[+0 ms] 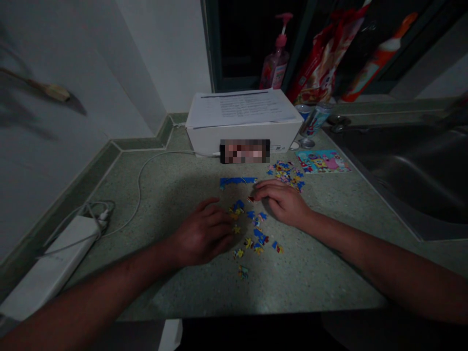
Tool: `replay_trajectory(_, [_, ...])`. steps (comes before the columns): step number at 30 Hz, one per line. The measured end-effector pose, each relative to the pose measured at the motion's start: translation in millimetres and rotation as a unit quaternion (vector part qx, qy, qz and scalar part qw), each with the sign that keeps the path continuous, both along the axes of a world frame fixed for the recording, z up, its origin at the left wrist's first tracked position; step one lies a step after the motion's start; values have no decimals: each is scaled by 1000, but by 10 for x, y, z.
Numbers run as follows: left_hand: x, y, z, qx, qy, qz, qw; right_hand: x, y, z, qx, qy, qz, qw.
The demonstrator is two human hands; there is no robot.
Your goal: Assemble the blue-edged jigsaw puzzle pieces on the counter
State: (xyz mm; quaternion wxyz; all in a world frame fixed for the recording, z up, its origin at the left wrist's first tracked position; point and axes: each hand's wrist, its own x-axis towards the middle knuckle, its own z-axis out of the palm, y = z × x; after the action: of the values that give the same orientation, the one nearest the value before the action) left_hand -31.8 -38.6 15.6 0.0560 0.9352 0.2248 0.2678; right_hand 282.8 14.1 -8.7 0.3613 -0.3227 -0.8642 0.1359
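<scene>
My right hand [281, 199] has its fingertips closed on a small dark reddish puzzle piece [250, 199], just below a joined blue strip of puzzle pieces [237, 181]. My left hand [206, 231] lies palm down on the counter, fingers apart and holding nothing I can see. Beside its fingertips are loose yellow and blue puzzle pieces [239, 207]. More loose pieces [261, 236] are scattered between and below the hands. Behind my right hand is a heap of mixed puzzle pieces [287, 171]. A colourful cartoon picture card [323, 162] lies flat to the right of that heap.
A phone [244, 151] leans on a white box [204, 136] topped with a printed sheet [244, 107]. Its cable [139, 185] runs left to a white power strip [54, 263]. A can [316, 121] stands near the sink [409, 170]. Behind is a pink pump bottle [275, 66].
</scene>
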Motion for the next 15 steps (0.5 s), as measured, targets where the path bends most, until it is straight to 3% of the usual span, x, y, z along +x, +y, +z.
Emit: replay_trajectory(15, [11,-19,-32,-12,17,-31,999,4,0,20,0,2,7,1000])
